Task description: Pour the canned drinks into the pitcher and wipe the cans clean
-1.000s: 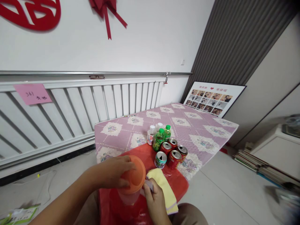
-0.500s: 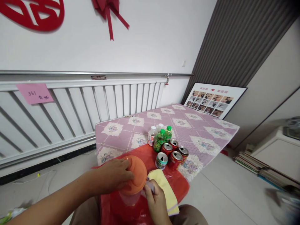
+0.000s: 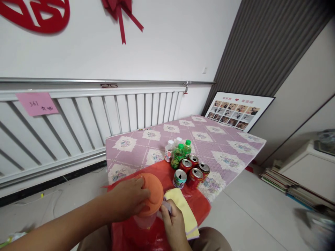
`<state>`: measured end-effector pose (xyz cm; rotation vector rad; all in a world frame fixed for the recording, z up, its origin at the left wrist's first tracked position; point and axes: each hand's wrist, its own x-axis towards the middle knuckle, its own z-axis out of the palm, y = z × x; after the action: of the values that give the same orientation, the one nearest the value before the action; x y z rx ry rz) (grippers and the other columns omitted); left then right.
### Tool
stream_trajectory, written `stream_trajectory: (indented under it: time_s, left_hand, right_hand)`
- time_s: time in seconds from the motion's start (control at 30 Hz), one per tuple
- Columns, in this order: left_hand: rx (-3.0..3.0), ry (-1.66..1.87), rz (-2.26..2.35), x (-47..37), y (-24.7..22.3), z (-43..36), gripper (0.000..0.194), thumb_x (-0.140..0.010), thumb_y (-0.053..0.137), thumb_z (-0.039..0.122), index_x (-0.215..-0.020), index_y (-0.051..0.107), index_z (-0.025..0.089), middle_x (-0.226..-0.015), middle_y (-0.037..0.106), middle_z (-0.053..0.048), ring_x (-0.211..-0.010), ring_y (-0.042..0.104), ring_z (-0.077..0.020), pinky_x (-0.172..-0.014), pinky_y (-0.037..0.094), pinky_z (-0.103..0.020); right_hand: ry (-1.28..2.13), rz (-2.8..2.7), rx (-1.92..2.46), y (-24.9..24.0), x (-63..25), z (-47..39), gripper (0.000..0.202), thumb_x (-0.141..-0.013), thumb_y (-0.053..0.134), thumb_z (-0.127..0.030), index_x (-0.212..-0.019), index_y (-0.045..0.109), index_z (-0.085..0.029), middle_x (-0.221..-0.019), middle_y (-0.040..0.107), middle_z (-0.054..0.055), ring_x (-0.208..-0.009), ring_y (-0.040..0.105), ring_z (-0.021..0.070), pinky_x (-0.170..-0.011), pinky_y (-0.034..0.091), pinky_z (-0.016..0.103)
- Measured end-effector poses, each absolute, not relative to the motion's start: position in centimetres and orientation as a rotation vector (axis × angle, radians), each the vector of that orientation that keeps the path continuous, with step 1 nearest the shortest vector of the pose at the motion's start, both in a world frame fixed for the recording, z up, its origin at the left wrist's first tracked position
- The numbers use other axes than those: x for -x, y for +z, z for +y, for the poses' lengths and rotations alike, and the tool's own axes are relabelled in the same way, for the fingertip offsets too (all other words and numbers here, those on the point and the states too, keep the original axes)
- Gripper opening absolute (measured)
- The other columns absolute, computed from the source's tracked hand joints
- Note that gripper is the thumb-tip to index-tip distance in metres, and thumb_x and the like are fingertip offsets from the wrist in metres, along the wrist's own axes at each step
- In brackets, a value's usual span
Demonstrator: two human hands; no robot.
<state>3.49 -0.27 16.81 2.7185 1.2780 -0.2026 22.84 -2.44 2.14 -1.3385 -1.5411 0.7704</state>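
A clear pitcher [image 3: 145, 221] with an orange lid [image 3: 156, 190] stands at the near edge of the table on a red plastic sheet [image 3: 204, 205]. My left hand [image 3: 131, 197] lies over the lid, its fingers bent around the raised part in the middle. My right hand [image 3: 173, 221] is wrapped round the pitcher's handle [image 3: 166, 206]. Beside that hand lies a folded yellow cloth [image 3: 183, 209]. Behind the cloth are a small teal can [image 3: 179, 179] and several red cans [image 3: 195, 177], all with opened tops.
Green-capped bottles [image 3: 178, 157] and white-capped bottles [image 3: 169, 151] stand behind the cans. A purple floral cloth [image 3: 183, 130] covers the table. Beyond it are a white radiator [image 3: 125, 115] and a leaning photo board [image 3: 238, 109]. Books [image 3: 274, 181] are stacked at the right.
The view has shifted very slightly. Both hands keep their places on the lid and the handle, and the pitcher, cans and cloth have not visibly moved.
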Motion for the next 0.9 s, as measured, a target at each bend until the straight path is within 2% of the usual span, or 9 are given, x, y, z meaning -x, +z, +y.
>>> stream_trajectory:
  time_s: [0.17,0.3,0.4,0.5,0.6,0.73,0.9]
  left_hand:
    - [-2.652,-0.203,1.450,-4.8,16.3,-0.9,0.015,-0.089,0.047,0.027,-0.093,0.061,0.022,-0.093,0.065,-0.007,-0.083,0.063,-0.0247,-0.069,0.050,-0.034]
    - [-2.644,-0.210,1.491,-5.2,15.8,-0.6,0.017,-0.089,0.049,0.033,-0.096,0.061,0.022,-0.091,0.067,-0.007,-0.080,0.065,-0.0273,-0.065,0.050,-0.035]
    - [-2.668,-0.223,1.435,-4.7,16.4,0.2,0.016,-0.089,0.052,0.034,-0.095,0.062,0.022,-0.090,0.067,-0.006,-0.079,0.065,-0.0255,-0.065,0.048,-0.033]
    - [-2.782,-0.118,1.286,-3.5,17.2,1.4,0.012,-0.091,0.050,0.021,-0.092,0.062,0.022,-0.097,0.065,-0.005,-0.086,0.062,-0.0216,-0.074,0.048,-0.032]
    - [-2.945,-0.023,1.059,-2.5,17.1,2.5,0.016,-0.087,0.052,0.011,-0.097,0.059,0.022,-0.103,0.065,-0.005,-0.092,0.059,-0.0212,-0.080,0.046,-0.033]
    - [-3.108,-0.038,0.862,-2.1,15.7,3.4,0.005,-0.091,0.054,0.018,-0.090,0.059,0.021,-0.094,0.066,-0.003,-0.090,0.058,-0.0223,-0.075,0.042,-0.035]
    - [-3.251,-0.035,0.785,-2.2,15.3,3.9,0.018,-0.098,0.047,0.023,-0.085,0.058,0.021,-0.089,0.066,-0.002,-0.085,0.056,-0.0205,-0.070,0.038,-0.035]
  right_hand:
    - [0.785,-1.530,1.339,2.1,-22.8,-2.4,0.034,-0.086,0.045,-0.049,-0.066,0.047,-0.022,-0.059,0.050,-0.002,-0.057,0.047,0.0155,-0.055,0.040,0.025]
    - [0.779,-1.527,1.323,1.9,-22.8,-2.4,0.035,-0.087,0.045,-0.050,-0.065,0.047,-0.022,-0.060,0.051,-0.001,-0.058,0.048,0.0156,-0.056,0.040,0.025]
    - [0.780,-1.528,1.319,1.7,-22.8,-2.4,0.035,-0.087,0.045,-0.050,-0.065,0.047,-0.022,-0.061,0.051,-0.002,-0.058,0.048,0.0155,-0.057,0.040,0.025]
    - [0.779,-1.531,1.330,1.6,-22.8,-2.4,0.035,-0.087,0.044,-0.049,-0.065,0.045,-0.022,-0.061,0.049,-0.002,-0.059,0.047,0.0153,-0.057,0.040,0.025]
    - [0.774,-1.534,1.339,1.5,-22.8,-2.4,0.035,-0.087,0.044,-0.050,-0.065,0.045,-0.022,-0.061,0.047,-0.002,-0.058,0.046,0.0153,-0.056,0.039,0.025]
    - [0.777,-1.544,1.343,1.5,-22.9,-2.4,0.035,-0.087,0.043,-0.050,-0.066,0.047,-0.022,-0.061,0.049,-0.001,-0.059,0.047,0.0157,-0.057,0.040,0.025]
    - [0.747,-1.536,1.333,1.4,-22.8,-2.4,0.035,-0.087,0.044,-0.050,-0.065,0.045,-0.022,-0.060,0.048,-0.002,-0.058,0.046,0.0153,-0.056,0.040,0.025]
